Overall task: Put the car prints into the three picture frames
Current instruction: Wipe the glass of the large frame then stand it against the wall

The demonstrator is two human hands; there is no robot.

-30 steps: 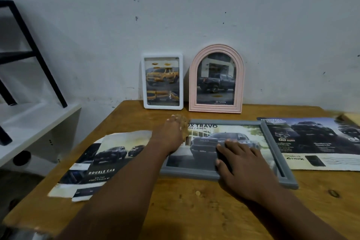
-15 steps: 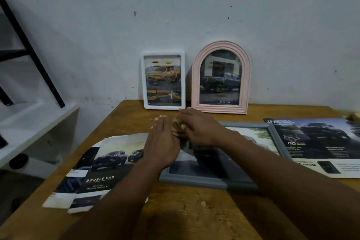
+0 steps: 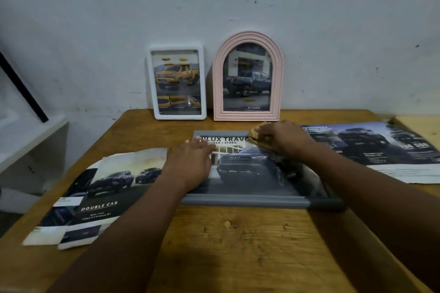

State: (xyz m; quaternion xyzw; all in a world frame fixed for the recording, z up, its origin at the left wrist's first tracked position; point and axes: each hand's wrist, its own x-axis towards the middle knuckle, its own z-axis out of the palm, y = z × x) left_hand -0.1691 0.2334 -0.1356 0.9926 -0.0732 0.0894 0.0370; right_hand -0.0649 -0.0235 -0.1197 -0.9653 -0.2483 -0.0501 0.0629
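Observation:
A grey picture frame (image 3: 250, 201) lies flat on the wooden table (image 3: 238, 245) with a dark truck print (image 3: 245, 166) inside it. My left hand (image 3: 190, 164) rests flat on the frame's left edge, fingers apart. My right hand (image 3: 283, 138) is closed on a tan cloth (image 3: 256, 137) pressed onto the frame's upper middle. A white frame (image 3: 177, 82) with a yellow truck print and a pink arched frame (image 3: 247, 77) with a dark truck print stand upright against the wall.
Loose brochure pages (image 3: 95, 195) with dark trucks lie at the left of the table. A larger car poster (image 3: 381, 147) lies at the right. A white shelf (image 3: 26, 140) with a black metal leg stands to the left.
My right hand took the cloth over from my left hand and has carried it rightward along the frame's top. My left hand now lies flat on the frame's left edge.

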